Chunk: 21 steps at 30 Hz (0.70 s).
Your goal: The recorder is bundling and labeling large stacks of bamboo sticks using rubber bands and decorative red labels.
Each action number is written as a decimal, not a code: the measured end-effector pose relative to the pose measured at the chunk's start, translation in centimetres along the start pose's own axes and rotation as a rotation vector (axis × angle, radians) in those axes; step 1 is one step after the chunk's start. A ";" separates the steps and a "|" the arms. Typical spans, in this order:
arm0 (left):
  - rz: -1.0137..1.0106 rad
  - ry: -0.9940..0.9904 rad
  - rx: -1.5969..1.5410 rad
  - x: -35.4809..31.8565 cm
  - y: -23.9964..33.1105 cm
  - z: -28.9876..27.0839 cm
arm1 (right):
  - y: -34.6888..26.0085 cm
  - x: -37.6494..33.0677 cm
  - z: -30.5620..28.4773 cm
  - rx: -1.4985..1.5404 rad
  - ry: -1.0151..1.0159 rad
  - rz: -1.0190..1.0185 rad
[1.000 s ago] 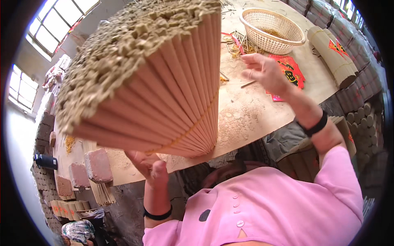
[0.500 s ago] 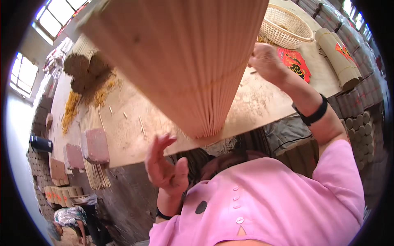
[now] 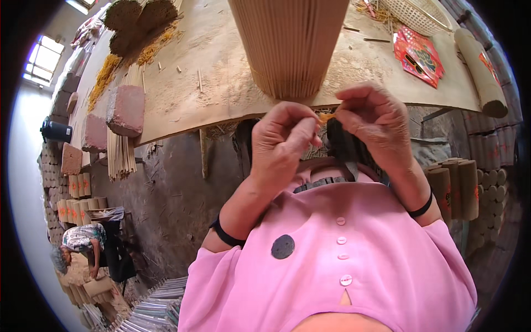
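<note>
A thick bundle of thin tan incense sticks (image 3: 287, 50) stands upright near the table's front edge, straight ahead of me. Just in front of its foot, my left hand (image 3: 283, 138) and my right hand (image 3: 379, 119) meet with their fingertips pinched. Between them stretches a small yellow rubber band (image 3: 327, 117), partly hidden by the fingers. Neither hand touches the bundle. Loose yellow rubber bands (image 3: 104, 80) lie in a heap at the far left, beside more stick bundles (image 3: 141, 22) lying end-on.
Red printed papers (image 3: 417, 55), a woven basket (image 3: 423, 14) and a wrapped bundle (image 3: 480, 72) lie to the right. Reddish bricks (image 3: 126, 110) rest on loose sticks (image 3: 121, 157) at the left edge. A co-worker (image 3: 91, 246) bends down at the lower left. Sawdust covers the wooden table (image 3: 182, 105).
My right hand has come down from the bundle's right side, and my left hand has risen toward it. Both now hold the rubber band. The bundle appears farther up in view.
</note>
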<state>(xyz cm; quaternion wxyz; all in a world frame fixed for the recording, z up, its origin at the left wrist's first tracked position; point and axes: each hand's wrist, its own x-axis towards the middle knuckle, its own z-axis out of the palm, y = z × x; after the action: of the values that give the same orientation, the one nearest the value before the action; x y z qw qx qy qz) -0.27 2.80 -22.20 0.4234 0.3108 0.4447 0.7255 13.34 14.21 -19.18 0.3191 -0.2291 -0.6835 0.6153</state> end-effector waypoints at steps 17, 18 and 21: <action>0.106 -0.169 -0.243 0.8 -0.7 -0.5 | 3.0 -0.1 -0.5 -0.175 -0.039 -0.020; 0.109 -0.167 -0.242 0.8 -1.0 -0.9 | 2.8 0.1 -0.4 -0.175 -0.041 -0.022; -0.032 -0.275 -0.449 0.9 -1.3 -1.7 | 2.1 0.5 -0.3 0.611 -0.121 0.340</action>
<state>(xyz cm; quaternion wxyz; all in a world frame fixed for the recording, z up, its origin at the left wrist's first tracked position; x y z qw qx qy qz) -1.65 3.28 -24.03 0.5497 0.2976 0.2158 0.7501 13.03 15.07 -21.16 0.2249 -0.1966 -0.4376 0.8481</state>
